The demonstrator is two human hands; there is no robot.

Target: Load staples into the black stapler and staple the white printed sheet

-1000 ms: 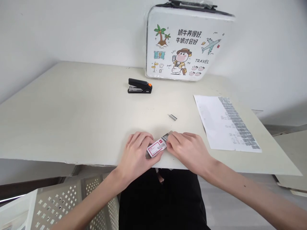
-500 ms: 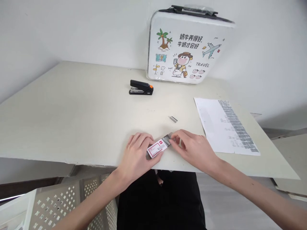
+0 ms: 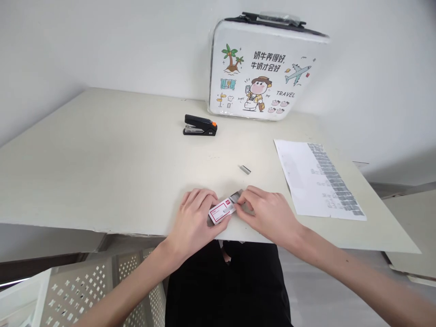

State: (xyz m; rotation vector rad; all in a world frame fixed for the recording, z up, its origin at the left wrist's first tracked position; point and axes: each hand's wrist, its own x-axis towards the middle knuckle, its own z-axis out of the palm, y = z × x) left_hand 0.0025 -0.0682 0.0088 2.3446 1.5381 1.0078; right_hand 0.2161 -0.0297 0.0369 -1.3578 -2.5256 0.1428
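A: Which step is in hand?
B: Front edge of the table (image 3: 119,168), lower centre of frame. Left hand (image 3: 195,215) clamped round the small white-and-red box (image 3: 220,211), thumb below, fingers above. Right hand (image 3: 270,211) at the box's upper-right end, thumb and index tips close together by the grey end (image 3: 235,195). Can't tell if they pinch anything. My read: fine finger work at that end, left hand as the clamp.
A: Next move calls for?
B: I'd say: left grip firm, box steady, light precise pinch from the right, in line with the box.
A: Counts?
B: Table: one. Perforated plastic bin (image 3: 80,290), lower left, cut by the frame: one or two, can't tell. White cartoon case (image 3: 265,75), upper right of centre, upright: one. Printed sheet (image 3: 303,181), right side: one. Hands: two. Black stapler (image 3: 200,126), above centre, untouched: one. Box: one, in the left hand. Grey metallic strip (image 3: 245,170), right of centre, loose: one. Maybe staples; too small to be sure.
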